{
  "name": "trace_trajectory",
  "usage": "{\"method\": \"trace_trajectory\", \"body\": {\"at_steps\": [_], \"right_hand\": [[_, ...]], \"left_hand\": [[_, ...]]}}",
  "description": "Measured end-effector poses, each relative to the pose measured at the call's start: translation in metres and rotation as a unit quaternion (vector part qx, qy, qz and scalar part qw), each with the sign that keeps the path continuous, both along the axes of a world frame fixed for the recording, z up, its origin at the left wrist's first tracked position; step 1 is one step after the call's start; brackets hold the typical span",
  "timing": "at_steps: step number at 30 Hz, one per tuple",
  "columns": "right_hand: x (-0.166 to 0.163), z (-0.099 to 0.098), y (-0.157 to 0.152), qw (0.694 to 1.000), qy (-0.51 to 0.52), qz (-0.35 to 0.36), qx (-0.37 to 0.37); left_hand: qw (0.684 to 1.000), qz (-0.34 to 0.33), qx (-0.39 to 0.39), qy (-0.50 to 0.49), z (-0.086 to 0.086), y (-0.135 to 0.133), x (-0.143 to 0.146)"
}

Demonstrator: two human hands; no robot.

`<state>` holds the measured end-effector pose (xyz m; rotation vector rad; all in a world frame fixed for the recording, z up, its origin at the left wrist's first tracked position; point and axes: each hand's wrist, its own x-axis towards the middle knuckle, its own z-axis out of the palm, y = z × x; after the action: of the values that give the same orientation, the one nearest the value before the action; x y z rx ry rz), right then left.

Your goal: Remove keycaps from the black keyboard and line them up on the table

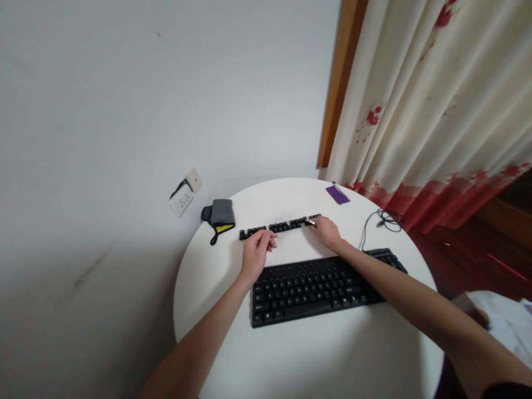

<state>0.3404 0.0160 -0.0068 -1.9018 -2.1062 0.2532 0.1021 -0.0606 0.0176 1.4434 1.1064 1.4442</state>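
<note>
A row of loose black keycaps (284,226) runs across the white round table, behind a black keyboard (307,291). My right hand (326,231) is at the right part of the row, its fingers pinched on a small dark piece with a bright, silvery edge (310,222); its exact kind is too small to tell. At the row's left part rests my left hand (255,255), fingers loosely bent and slightly apart, with nothing visible in them. It covers some of the keycaps' front side. My right forearm passes over the keyboard's right part and hides several keys.
A grey cloth pouch (223,213) with yellow lining lies at the table's (216,299) left edge. Toward the back right is a purple packet (337,194). The keyboard's coiled cable (390,220) lies at the right edge. Wall sockets (182,200) and a curtain (399,111) stand close by.
</note>
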Motion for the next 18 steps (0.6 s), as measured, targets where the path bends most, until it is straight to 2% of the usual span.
{"method": "trace_trajectory", "body": {"at_steps": [9,18], "right_hand": [[0.016,-0.001,-0.009,0.996,-0.035,0.076,0.005],[0.016,0.004,0.001,0.994,-0.035,0.105,-0.013]], "left_hand": [[1.0,0.001,-0.001,0.004,-0.002,0.002,-0.001],[1.0,0.006,-0.002,0.001,-0.002,0.003,-0.004]]}}
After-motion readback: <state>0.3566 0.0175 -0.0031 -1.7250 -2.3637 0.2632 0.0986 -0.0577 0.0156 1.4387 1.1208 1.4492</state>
